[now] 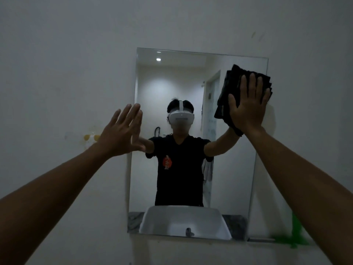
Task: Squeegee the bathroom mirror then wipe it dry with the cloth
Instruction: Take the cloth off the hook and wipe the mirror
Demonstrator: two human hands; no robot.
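1. Left wall (57,83): bare and dim, with a faint yellow mark near my left wrist. Nothing there to handle.
2. My left hand (122,131): fingers straight and close together, holding nothing, flat at the mirror's left edge; seems to brace there, though contact is hard to confirm.
3. Mirror (172,83): upright on the far wall, glass looks mostly clear in this light; streaks or wet patches too faint to judge. The basin (183,220) appears only as a reflection along the bottom.
4. My right hand (248,106): palm flat, fingers spread, pressing the folded black cloth (227,88) against the mirror's upper right corner.
5. No squeegee in view. A blurred green shape low right; cannot tell what it is.
6. Judgement: the drying step is in hand. Next move calls for even pressure and overlapping passes leftward and down from this corner.
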